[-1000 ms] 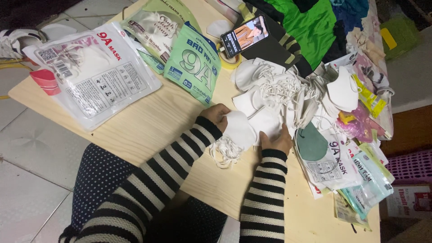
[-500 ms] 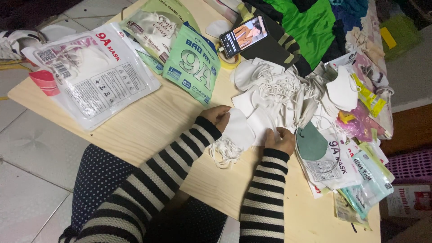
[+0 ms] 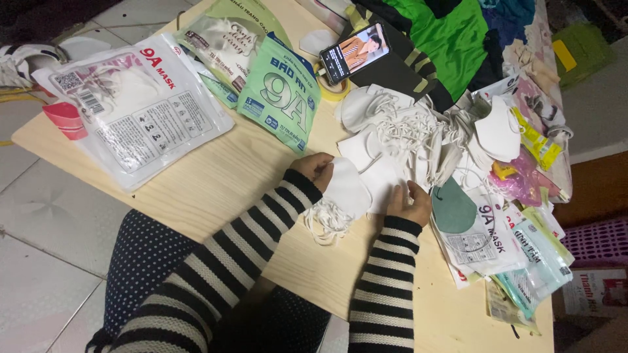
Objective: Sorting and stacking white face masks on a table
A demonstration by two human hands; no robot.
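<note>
Now the left hand (image 3: 313, 168) pinches a folded white fabric mask (image 3: 347, 189); the right hand (image 3: 409, 204) has slid closer, fingers flat on it, mid-table (image 3: 216, 176), pressing.

Both hands are on a stack of white face masks on the wooden table (image 3: 216, 176): left hand (image 3: 314, 168) pinching one edge of the stack (image 3: 350, 189), right hand (image 3: 409, 204) pressing the other. Loose mask pile (image 3: 418, 134) just behind, phone (image 3: 354, 52) propped beyond it, clear packet (image 3: 140, 111) off left.
</note>
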